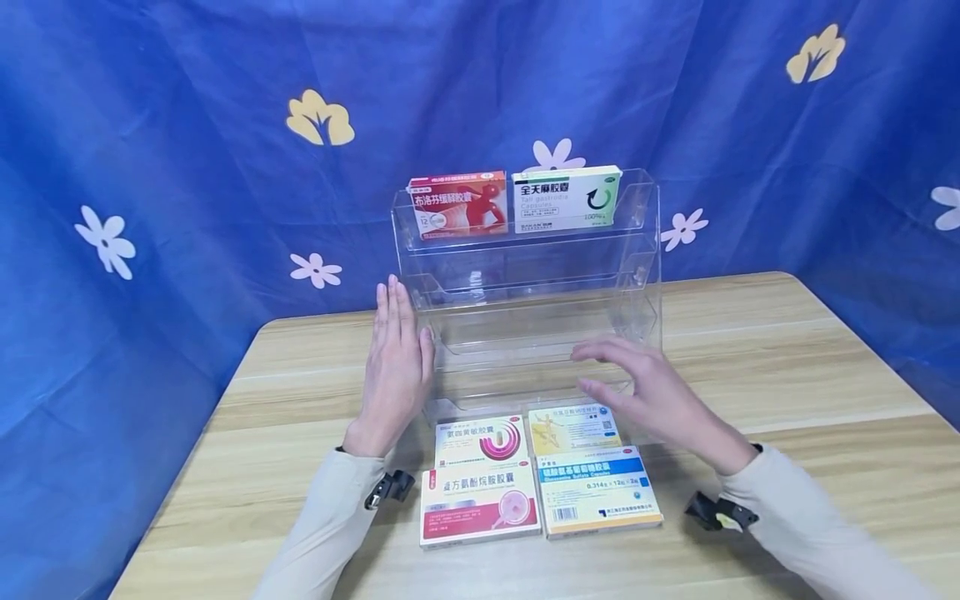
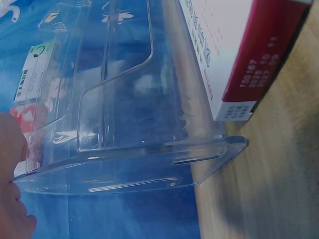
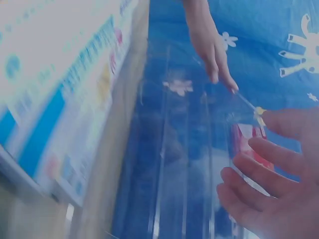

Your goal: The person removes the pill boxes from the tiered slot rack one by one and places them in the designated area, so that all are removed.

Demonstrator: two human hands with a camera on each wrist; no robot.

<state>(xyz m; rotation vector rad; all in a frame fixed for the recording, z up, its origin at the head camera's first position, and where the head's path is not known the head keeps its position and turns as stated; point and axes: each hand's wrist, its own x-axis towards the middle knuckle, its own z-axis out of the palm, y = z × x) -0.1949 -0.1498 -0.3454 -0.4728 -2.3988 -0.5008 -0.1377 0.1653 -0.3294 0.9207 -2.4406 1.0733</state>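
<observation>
A clear plastic tiered rack [image 1: 525, 329] stands on the table. Its top tier holds a red medicine box [image 1: 459, 206] on the left and a white-and-green medicine box [image 1: 566, 200] on the right. My left hand [image 1: 396, 358] rests against the rack's left side with its fingers straight. Before the rack's lower right part hovers my right hand [image 1: 648, 387], fingers loosely bent and holding nothing. In front lie a white box with pink arcs [image 1: 480, 442], a white-and-pink box [image 1: 480, 504], a yellow-and-white box [image 1: 573, 429] and a blue-and-white box [image 1: 600, 492].
The wooden table [image 1: 750, 358] reaches back to a blue curtain [image 1: 480, 75] printed with flowers. Below the top tier, the rack's clear shelves show no boxes. A dark wrist camera [image 1: 390, 489] is strapped to the left sleeve, another camera [image 1: 722, 511] to the right one.
</observation>
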